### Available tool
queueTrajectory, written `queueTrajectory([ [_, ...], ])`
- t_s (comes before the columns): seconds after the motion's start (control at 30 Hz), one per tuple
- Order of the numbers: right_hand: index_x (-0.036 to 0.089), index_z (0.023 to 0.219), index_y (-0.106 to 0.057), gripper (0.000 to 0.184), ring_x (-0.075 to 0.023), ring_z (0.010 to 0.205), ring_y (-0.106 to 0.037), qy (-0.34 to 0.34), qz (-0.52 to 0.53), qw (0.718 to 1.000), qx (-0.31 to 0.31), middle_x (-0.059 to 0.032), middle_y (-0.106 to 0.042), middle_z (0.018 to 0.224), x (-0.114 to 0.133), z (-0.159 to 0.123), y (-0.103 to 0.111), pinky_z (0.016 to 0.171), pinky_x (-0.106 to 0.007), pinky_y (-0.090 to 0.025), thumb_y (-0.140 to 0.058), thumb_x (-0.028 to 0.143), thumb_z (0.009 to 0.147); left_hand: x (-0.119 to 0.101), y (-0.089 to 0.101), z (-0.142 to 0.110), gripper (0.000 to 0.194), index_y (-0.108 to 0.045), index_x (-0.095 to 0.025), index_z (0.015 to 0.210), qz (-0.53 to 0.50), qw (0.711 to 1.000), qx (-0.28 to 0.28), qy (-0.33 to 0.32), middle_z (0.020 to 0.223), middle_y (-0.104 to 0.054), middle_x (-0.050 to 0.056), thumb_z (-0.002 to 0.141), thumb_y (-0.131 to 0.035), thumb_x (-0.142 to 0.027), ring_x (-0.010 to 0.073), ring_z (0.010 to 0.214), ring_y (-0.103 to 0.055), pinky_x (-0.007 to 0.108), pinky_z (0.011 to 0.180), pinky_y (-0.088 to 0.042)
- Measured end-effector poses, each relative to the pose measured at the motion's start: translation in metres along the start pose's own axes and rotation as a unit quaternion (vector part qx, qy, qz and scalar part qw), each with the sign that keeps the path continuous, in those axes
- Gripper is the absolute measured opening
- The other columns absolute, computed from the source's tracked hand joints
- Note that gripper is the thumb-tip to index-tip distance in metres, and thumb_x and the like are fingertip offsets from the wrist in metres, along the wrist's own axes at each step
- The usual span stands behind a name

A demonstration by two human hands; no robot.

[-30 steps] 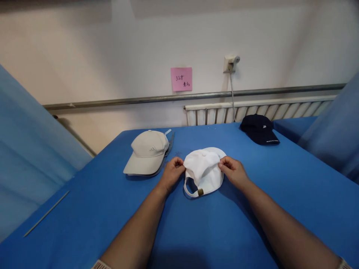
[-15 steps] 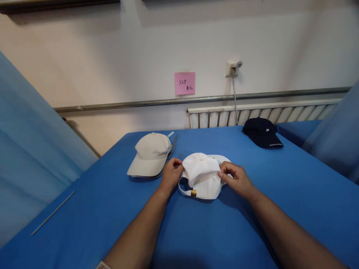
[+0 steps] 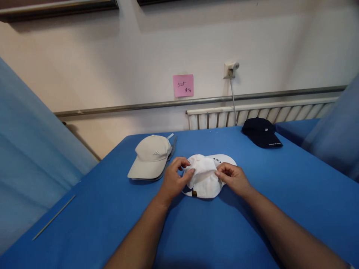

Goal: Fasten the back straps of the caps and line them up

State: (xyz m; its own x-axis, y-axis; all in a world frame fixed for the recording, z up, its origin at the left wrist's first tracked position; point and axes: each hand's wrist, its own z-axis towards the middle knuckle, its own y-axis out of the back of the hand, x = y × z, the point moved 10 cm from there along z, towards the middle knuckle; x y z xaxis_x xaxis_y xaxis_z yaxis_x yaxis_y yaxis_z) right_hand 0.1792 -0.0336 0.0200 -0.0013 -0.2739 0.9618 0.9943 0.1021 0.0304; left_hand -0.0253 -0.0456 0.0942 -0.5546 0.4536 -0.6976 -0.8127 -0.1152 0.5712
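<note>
A white baseball cap [image 3: 206, 181] lies on the blue-covered table, its crown creased and partly caved in. Its brim, with a dark mark, points to the far right, and the back strap with a small metal buckle faces me. My right hand [image 3: 234, 179] pinches the crown's right side between thumb and fingers. At the cap's left edge, my left hand [image 3: 176, 177] has thumb and fingers apart, the fingertips close over the fabric; whether they touch it is unclear. Left of that hand sits a beige cap [image 3: 153, 157], with a darker grey cap [image 3: 171, 151] partly hidden under it.
A navy cap [image 3: 262, 132] lies at the back right of the blue table [image 3: 218, 231]. A thin stick [image 3: 54, 217] lies at the left. Blue curtains [image 3: 30, 149] hang on both sides. Behind are a radiator [image 3: 263, 112], a metal rail [image 3: 140, 107] and a pink note [image 3: 183, 85].
My left hand has opened from its pinch on the cap's left edge and moved slightly over the crown. The white cap has shifted a little right, showing more brim. My right hand keeps its pinch.
</note>
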Motion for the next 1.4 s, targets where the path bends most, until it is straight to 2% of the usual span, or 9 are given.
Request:
queueTrajectory([
  [0.13,0.02,0.064,-0.058,0.029,-0.0121,0.054,-0.044,-0.018,0.025,0.999,-0.025,0.0017,-0.053,0.059,-0.006,0.001,0.004,0.05,-0.024,-0.035,-0.071,0.045,0.072,-0.022,-0.012,-0.004,0.017,-0.063,-0.02,0.089,0.052,0.995,0.052,-0.069,0.102,-0.061,0.007,0.08,-0.066,-0.034,0.0217,0.099,-0.056,0.033,0.09,-0.044],
  [0.37,0.02,0.067,-0.057,0.026,-0.0123,0.055,-0.044,-0.001,0.005,1.0,-0.015,0.0021,-0.052,0.06,0.0,-0.001,0.004,0.052,-0.025,-0.036,-0.067,0.041,0.077,-0.024,-0.023,-0.005,0.012,-0.06,-0.019,0.082,0.089,0.989,0.066,-0.1,0.098,-0.06,0.007,0.09,-0.052,-0.025,0.0203,0.096,-0.054,0.034,0.09,-0.042],
  [0.6,0.019,0.062,-0.055,0.027,-0.0109,0.054,-0.043,0.059,-0.097,0.983,0.141,0.0022,-0.052,0.058,0.034,-0.02,-0.029,0.052,-0.023,-0.034,-0.063,0.035,0.082,-0.016,-0.007,0.001,0.02,-0.056,-0.018,0.078,-0.055,0.99,0.114,-0.054,0.099,-0.058,0.006,0.091,-0.051,-0.031,0.0187,0.096,-0.056,0.031,0.089,-0.044],
  [0.8,0.021,0.085,-0.061,0.014,-0.0129,0.059,-0.049,0.096,-0.2,0.974,-0.037,0.0012,-0.057,0.069,0.034,-0.008,0.01,0.057,-0.025,-0.04,-0.064,0.033,0.081,-0.01,0.003,0.005,0.015,-0.06,-0.018,0.079,-0.004,0.992,0.119,-0.047,0.106,-0.059,0.006,0.088,-0.056,-0.03,0.0204,0.103,-0.056,0.036,0.095,-0.043],
  [0.87,0.022,0.092,-0.062,0.015,-0.0144,0.065,-0.053,0.113,-0.248,0.962,-0.019,-0.0011,-0.06,0.081,0.027,-0.003,0.006,0.062,-0.027,-0.043,-0.065,0.031,0.08,-0.01,0.001,0.005,0.014,-0.06,-0.019,0.079,0.007,0.991,0.124,-0.05,0.106,-0.06,0.006,0.088,-0.056,-0.03,0.0207,0.103,-0.056,0.037,0.095,-0.043],
  [1.0,0.022,0.076,-0.058,0.008,-0.0158,0.07,-0.056,0.124,-0.299,0.946,0.015,-0.0014,-0.061,0.079,0.019,0.0,-0.002,0.063,-0.027,-0.042,-0.058,0.025,0.084,-0.007,-0.003,0.005,0.015,-0.06,-0.019,0.078,0.023,0.99,0.126,-0.059,0.105,-0.061,0.006,0.088,-0.055,-0.029,0.0204,0.102,-0.057,0.036,0.094,-0.044],
  [1.13,0.021,0.071,-0.053,0.012,-0.0131,0.061,-0.051,0.142,-0.323,0.936,-0.015,0.0006,-0.057,0.071,0.044,-0.011,-0.001,0.058,-0.026,-0.038,-0.06,0.021,0.081,0.004,0.008,0.009,0.015,-0.059,-0.019,0.08,0.083,0.993,0.06,-0.062,0.107,-0.06,0.007,0.088,-0.054,-0.03,0.0219,0.105,-0.055,0.039,0.097,-0.041],
  [1.3,0.021,0.07,-0.055,0.015,-0.0115,0.061,-0.053,0.169,-0.281,0.931,0.161,0.0025,-0.058,0.069,0.059,-0.033,-0.044,0.059,-0.025,-0.038,-0.06,0.024,0.084,0.017,0.004,0.01,0.014,-0.058,-0.019,0.081,0.113,0.99,0.062,-0.049,0.113,-0.06,0.007,0.088,-0.051,-0.028,0.0231,0.108,-0.055,0.04,0.098,-0.04],
  [1.4,0.022,0.072,-0.057,0.017,-0.0125,0.063,-0.056,0.115,-0.285,0.947,0.096,0.0013,-0.059,0.073,0.046,-0.024,-0.032,0.062,-0.026,-0.041,-0.056,0.028,0.087,0.019,-0.004,0.009,0.015,-0.058,-0.019,0.08,0.099,0.991,0.081,-0.035,0.113,-0.062,0.008,0.088,-0.05,-0.029,0.0239,0.109,-0.056,0.041,0.097,-0.041],
])
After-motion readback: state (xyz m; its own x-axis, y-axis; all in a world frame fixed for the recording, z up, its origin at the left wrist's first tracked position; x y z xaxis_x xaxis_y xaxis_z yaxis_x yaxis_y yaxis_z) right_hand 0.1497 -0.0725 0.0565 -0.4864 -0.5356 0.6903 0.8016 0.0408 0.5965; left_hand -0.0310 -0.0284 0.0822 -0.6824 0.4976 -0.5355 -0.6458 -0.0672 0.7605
